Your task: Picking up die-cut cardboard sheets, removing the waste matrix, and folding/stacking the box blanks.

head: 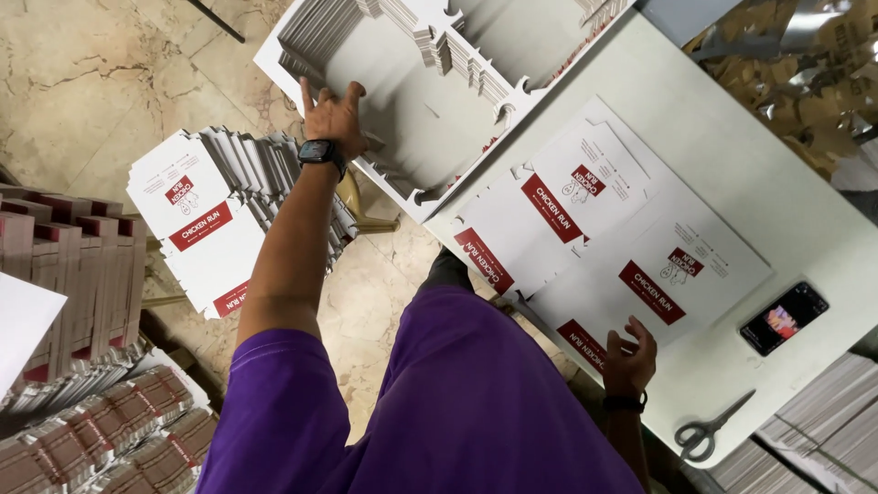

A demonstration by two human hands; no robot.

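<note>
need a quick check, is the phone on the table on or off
On: the phone lies face up on the white table, its screen lit with a colourful picture.

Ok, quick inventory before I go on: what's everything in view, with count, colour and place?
flat carton blanks: two, white with red panels, printed side up on the table
table: one, white, right
stack of blanks on the table end: one, white, top centre
stack of printed blanks: one, white and red, left, above the floor
folded carton piles: several, red and white, far left
phone: one, black, screen lit, table's right edge
scissors: one pair, grey, table's near corner
left hand: reaching to the top stack, wrist in a black watch
right hand: on the nearer blank's edge
</note>
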